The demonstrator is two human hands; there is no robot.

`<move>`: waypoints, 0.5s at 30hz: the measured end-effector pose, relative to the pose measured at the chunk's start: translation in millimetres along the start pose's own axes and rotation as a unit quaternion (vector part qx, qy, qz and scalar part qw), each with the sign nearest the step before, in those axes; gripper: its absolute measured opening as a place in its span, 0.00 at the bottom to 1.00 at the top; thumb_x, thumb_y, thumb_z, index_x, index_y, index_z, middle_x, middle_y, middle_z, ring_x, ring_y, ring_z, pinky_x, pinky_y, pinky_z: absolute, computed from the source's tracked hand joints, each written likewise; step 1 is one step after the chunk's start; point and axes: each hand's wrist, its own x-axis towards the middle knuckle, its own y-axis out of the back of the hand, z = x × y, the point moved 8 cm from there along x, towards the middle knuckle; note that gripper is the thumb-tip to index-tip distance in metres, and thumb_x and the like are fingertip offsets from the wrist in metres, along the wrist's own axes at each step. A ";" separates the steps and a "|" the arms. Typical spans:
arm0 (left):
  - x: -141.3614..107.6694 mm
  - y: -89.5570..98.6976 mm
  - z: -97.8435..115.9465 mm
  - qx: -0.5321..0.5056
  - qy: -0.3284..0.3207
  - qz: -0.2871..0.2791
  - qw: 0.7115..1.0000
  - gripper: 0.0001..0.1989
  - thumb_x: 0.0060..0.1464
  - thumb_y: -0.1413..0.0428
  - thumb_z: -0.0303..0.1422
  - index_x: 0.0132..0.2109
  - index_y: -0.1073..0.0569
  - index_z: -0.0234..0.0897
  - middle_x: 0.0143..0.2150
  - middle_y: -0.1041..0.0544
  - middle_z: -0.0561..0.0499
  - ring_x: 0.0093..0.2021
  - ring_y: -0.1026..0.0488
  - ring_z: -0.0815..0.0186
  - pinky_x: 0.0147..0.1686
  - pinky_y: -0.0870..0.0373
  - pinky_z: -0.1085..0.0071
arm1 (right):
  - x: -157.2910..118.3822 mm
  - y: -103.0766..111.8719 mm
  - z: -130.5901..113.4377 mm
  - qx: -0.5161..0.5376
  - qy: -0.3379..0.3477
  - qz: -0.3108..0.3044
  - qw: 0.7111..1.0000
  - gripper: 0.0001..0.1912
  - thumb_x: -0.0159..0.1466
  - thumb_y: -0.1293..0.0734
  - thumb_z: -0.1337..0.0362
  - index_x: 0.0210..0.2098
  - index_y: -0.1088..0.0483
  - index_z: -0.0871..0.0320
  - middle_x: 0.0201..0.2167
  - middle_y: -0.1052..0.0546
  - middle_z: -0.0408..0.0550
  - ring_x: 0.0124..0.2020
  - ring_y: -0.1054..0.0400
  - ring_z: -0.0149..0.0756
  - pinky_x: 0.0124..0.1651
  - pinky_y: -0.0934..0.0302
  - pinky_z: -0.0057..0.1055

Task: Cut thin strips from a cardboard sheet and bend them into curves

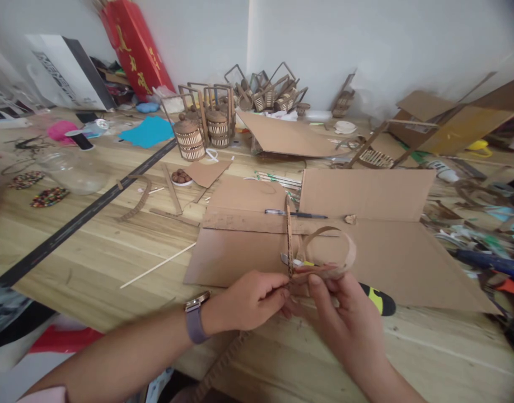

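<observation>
My right hand (345, 313) pinches a thin brown cardboard strip (350, 252) between thumb and fingers; the strip curls into a loop above the hand. My left hand (255, 299) has its fingertips closed at the near end of the same strip, close to a narrow upright cardboard strip (289, 235) with a corrugated edge. Which piece the left fingers grip is partly hidden. Behind my right hand is a yellow-and-black utility knife (381, 301), its middle covered by the hand. A dark pen (309, 215) rests on the cardboard sheet (240, 254) beyond both hands.
Lidded miniature baskets (188, 137) stand at the back, with more baskets (277, 95) piled behind. A folded cardboard piece (366, 196) lies right of centre. A long black strip (93, 210) crosses the table at left, near a clear jar (78, 170). Scraps crowd the right side.
</observation>
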 end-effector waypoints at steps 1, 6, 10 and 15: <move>-0.1 -0.2 -0.1 0.001 0.002 0.001 1.000 0.16 0.67 0.55 0.37 0.38 0.27 0.32 0.37 0.18 0.42 0.39 0.20 0.60 0.39 0.28 0.70 | -0.2 0.5 -0.6 0.003 0.001 0.002 1.000 0.07 0.68 0.38 0.59 0.39 0.28 0.51 0.33 0.18 0.44 0.35 0.24 0.38 0.33 0.33 0.31; 1.3 4.0 -3.6 -0.026 0.008 0.031 0.999 0.18 0.64 0.49 0.45 0.42 0.27 0.32 0.35 0.20 0.45 0.35 0.22 0.61 0.32 0.30 0.73 | -0.8 -0.2 -12.2 0.005 0.050 0.002 0.999 0.06 0.68 0.37 0.60 0.39 0.28 0.50 0.36 0.18 0.43 0.40 0.24 0.37 0.37 0.32 0.31; 3.7 8.1 -6.5 -0.029 0.002 0.051 0.998 0.19 0.66 0.53 0.44 0.38 0.28 0.32 0.35 0.21 0.45 0.36 0.22 0.62 0.36 0.28 0.72 | -1.7 -4.6 -24.1 -0.027 0.131 -0.008 0.991 0.05 0.68 0.37 0.61 0.38 0.29 0.51 0.36 0.18 0.44 0.40 0.24 0.39 0.44 0.35 0.37; 3.6 7.3 -9.4 -0.038 0.013 0.053 0.998 0.18 0.66 0.53 0.44 0.38 0.29 0.33 0.34 0.21 0.45 0.35 0.22 0.61 0.36 0.27 0.70 | -2.3 -9.2 -25.7 -0.042 0.165 -0.021 0.985 0.03 0.68 0.36 0.65 0.39 0.31 0.52 0.37 0.17 0.43 0.40 0.23 0.38 0.48 0.39 0.39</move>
